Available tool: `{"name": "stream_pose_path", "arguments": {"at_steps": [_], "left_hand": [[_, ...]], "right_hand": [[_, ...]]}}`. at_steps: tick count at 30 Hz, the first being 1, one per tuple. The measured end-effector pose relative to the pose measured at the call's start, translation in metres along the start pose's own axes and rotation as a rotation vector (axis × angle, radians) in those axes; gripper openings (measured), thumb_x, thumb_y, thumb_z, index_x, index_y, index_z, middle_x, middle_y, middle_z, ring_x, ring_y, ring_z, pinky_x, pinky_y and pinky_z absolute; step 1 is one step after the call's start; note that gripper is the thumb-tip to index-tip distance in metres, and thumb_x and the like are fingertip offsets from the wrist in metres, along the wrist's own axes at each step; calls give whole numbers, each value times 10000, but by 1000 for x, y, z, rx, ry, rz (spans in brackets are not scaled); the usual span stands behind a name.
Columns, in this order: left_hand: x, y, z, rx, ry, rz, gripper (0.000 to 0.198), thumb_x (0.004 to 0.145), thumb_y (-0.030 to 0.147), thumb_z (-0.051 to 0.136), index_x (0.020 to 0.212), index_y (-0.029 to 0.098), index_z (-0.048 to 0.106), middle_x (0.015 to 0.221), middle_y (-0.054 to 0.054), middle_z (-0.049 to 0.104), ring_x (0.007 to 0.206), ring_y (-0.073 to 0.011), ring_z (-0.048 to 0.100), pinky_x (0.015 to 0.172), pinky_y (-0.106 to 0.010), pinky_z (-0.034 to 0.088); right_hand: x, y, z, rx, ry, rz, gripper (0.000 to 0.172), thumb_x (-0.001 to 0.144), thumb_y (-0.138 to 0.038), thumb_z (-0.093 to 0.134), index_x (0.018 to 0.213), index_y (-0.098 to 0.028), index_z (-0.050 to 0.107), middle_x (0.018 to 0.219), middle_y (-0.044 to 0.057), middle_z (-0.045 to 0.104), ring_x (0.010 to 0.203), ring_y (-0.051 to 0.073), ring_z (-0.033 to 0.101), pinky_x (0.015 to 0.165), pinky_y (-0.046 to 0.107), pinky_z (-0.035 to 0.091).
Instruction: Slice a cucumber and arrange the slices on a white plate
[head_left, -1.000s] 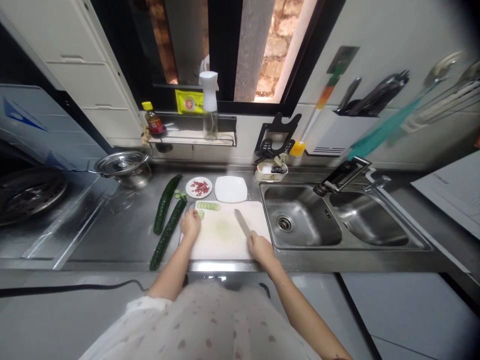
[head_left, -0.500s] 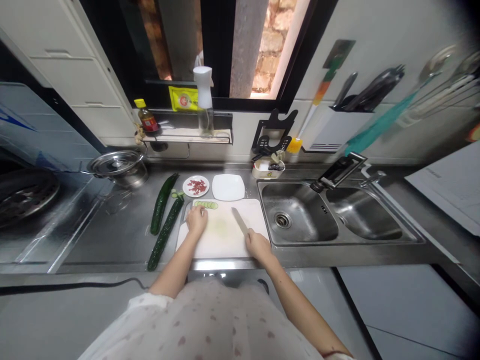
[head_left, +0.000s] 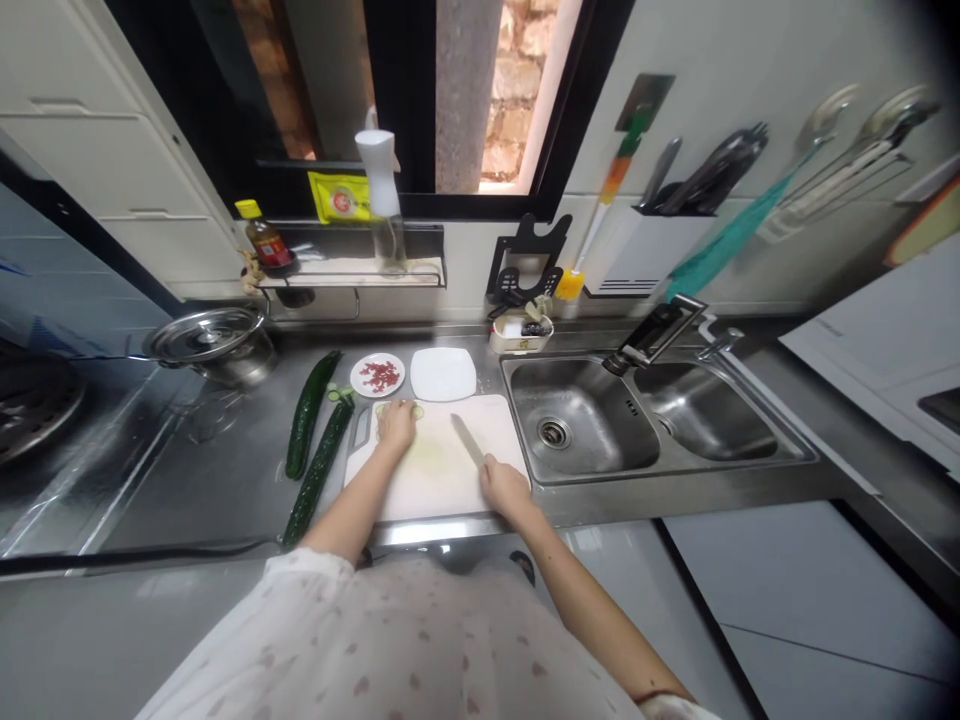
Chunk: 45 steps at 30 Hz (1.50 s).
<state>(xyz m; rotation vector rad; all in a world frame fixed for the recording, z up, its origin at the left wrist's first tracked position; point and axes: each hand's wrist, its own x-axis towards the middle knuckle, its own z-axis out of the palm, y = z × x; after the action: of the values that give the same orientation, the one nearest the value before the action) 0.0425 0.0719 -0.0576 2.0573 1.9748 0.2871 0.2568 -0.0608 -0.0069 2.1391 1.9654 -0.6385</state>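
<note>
A white cutting board (head_left: 427, 490) lies in front of me. My left hand (head_left: 395, 428) is over the row of cucumber slices (head_left: 418, 411) near the board's far left corner, its fingers curled down on them and hiding most of the row. A knife (head_left: 468, 440) is in my right hand (head_left: 504, 486), its fingers wrapped round the handle. The blade points away and to the left, low over the board. Left of the board are a whole cucumber (head_left: 311, 410) and a cut cucumber (head_left: 319, 470), with a few small pieces (head_left: 335, 394) by its far end.
Beyond the board stand a white plate of chopped red pieces (head_left: 378, 375) and a white square plate (head_left: 443, 373). A double sink (head_left: 577, 410) with a black faucet (head_left: 637, 340) adjoins on the right. A lidded steel pot (head_left: 217, 345) sits at the back left.
My left hand has moved forward from beside the cucumber slices to over them, covering most of them. My right hand keeps the knife in much the same place. The view has shifted slightly.
</note>
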Motion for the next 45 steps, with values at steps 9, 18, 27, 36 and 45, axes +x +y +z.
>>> {"name": "stream_pose_path", "arguments": {"at_steps": [9,18,27,36,45], "left_hand": [[-2,-2,-1,-253,-15,-216,192,860,245,522,996,221,656,989,-55,699,939,-207,619,815,-297,421],[-38,-6,6,-419,-97,-306,182,770,254,642,929,178,688,918,-53,718,840,-176,656,730,-245,440],[-48,-5,20,-256,-26,-192,243,810,156,537,1011,199,667,1010,-77,700,988,-215,631,852,-292,447],[-44,-13,27,-307,4,-226,268,828,137,507,1036,188,668,1025,-79,700,1013,-205,628,903,-288,433],[-42,-13,27,-300,-14,-234,259,824,141,514,1030,183,666,1005,-82,699,1006,-212,630,884,-284,438]], "right_hand": [[4,4,5,-3,43,-14,327,982,-257,281,1127,-155,555,953,140,695,885,224,663,711,288,428],[3,2,-1,-18,7,-10,326,982,-266,286,1141,-154,548,966,136,693,903,223,662,717,281,431],[-1,-6,-11,-112,-42,-104,328,980,-258,289,1158,-145,540,992,152,687,937,244,651,746,308,426],[-18,-17,-9,-160,-56,-234,323,979,-272,280,1090,-162,562,949,135,692,890,242,658,715,307,423],[-19,-22,-9,-161,-73,-241,321,969,-253,305,1123,-146,566,968,149,687,919,239,652,750,313,433]]}}
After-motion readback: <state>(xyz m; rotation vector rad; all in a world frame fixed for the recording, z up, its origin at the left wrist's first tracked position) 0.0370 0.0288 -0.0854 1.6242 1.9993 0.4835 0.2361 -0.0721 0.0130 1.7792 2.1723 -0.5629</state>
